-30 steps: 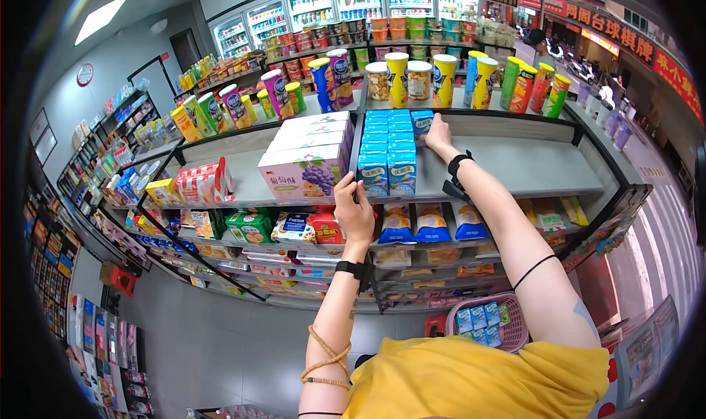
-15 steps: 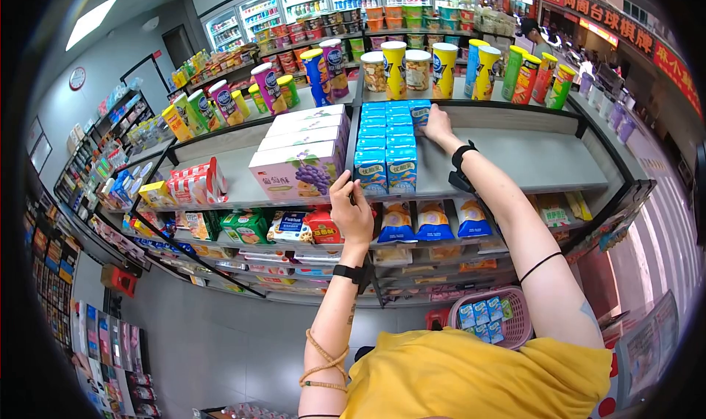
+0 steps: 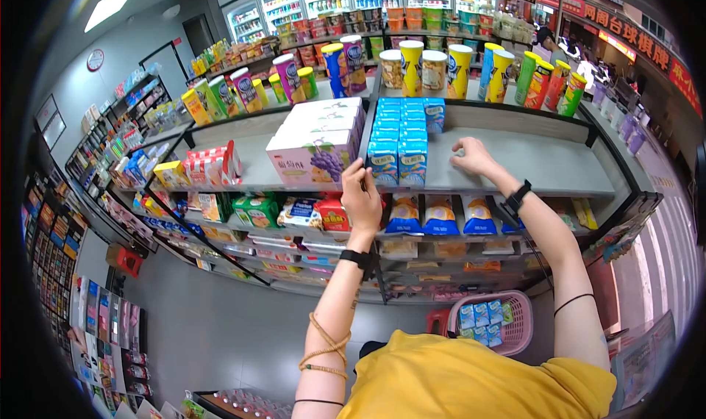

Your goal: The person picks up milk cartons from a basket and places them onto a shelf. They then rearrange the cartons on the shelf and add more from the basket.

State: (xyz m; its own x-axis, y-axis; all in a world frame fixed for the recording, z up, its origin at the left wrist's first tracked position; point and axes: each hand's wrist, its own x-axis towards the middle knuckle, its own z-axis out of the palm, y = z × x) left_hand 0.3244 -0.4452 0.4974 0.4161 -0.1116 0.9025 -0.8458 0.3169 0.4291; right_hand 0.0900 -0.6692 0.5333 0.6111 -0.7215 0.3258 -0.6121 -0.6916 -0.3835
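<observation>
Rows of small blue drink cartons (image 3: 398, 154) stand packed together on the top shelf (image 3: 522, 158), one carton (image 3: 434, 115) at the back sticking out to the right. My left hand (image 3: 361, 198) is at the shelf's front edge, by the cartons' front left corner, fingers loosely bent and apart; whether it touches them I cannot tell. Right of the cartons, my right hand (image 3: 474, 156) hovers over bare shelf, holding nothing, its fingers loosely curled and apart. White boxes with grape pictures (image 3: 312, 158) sit just left of my left hand.
A pink basket (image 3: 522, 323) holding several blue cartons stands on the floor, with a red stool (image 3: 437, 322) beside it. Chip canisters (image 3: 412, 70) and nut jars line the ledge behind. Blue-and-orange snack bags (image 3: 441, 217) hang or stand below. A person (image 3: 548, 40) is at back right.
My right hand has let go of the back right carton and drawn back toward me, to the carton rows' right. My left hand stays near the front corner. The view has shifted slightly.
</observation>
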